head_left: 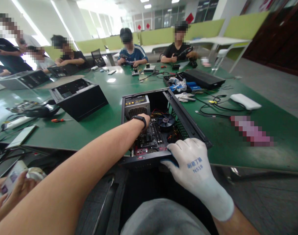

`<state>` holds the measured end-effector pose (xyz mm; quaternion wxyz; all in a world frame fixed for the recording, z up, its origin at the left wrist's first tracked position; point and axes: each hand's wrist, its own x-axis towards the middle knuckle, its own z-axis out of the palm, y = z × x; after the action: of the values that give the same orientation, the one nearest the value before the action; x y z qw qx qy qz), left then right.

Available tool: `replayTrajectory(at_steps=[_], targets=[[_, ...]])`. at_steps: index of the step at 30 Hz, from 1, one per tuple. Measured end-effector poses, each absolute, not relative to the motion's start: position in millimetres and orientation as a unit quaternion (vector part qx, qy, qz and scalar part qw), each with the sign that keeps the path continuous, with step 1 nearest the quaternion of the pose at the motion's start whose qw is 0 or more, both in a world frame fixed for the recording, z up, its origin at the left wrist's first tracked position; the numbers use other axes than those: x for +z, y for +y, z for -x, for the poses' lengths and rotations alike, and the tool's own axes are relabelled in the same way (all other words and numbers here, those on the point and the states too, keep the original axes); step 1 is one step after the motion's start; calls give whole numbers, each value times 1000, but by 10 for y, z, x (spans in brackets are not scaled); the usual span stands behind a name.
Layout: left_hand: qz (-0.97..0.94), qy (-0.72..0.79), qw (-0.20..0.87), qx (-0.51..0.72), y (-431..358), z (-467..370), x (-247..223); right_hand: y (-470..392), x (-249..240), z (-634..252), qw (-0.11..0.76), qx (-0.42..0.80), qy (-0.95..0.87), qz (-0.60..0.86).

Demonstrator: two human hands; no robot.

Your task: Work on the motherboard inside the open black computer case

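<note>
In front of me an open black computer case [190, 122] lies on its side at the table's edge. Inside it are a power supply [136, 106], a motherboard [149, 138] and a round CPU cooler fan [166, 120]. My left hand [146, 120], bare and with a black band at the wrist, reaches into the case beside the power supply. Its fingers are hidden, so what they touch cannot be seen. In a white work glove, my right hand [188, 156] grips the near rim of the case, thumb on the outside and fingers over the top.
On the green table [237, 143] stand another case [82, 101] at left and a black panel [204, 79] at right. A screwdriver [61, 120], spare gloves [184, 97], cables and a white power strip [245, 101] lie around. Several people sit across; another person's hands [17, 186] are at lower left.
</note>
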<state>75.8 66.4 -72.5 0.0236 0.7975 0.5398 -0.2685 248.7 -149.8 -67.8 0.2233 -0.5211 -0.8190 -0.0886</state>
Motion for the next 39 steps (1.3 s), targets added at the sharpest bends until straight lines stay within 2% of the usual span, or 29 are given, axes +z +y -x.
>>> replayTrajectory(at_steps=[12,39], targets=[[-788,538,16,-300,603,-840,-615,-1503,-693,-2500,218,-90,-818,524],[-792,536,30,-290,638,-817,-637,-1503,-706,-2498,210,-90,-818,527]])
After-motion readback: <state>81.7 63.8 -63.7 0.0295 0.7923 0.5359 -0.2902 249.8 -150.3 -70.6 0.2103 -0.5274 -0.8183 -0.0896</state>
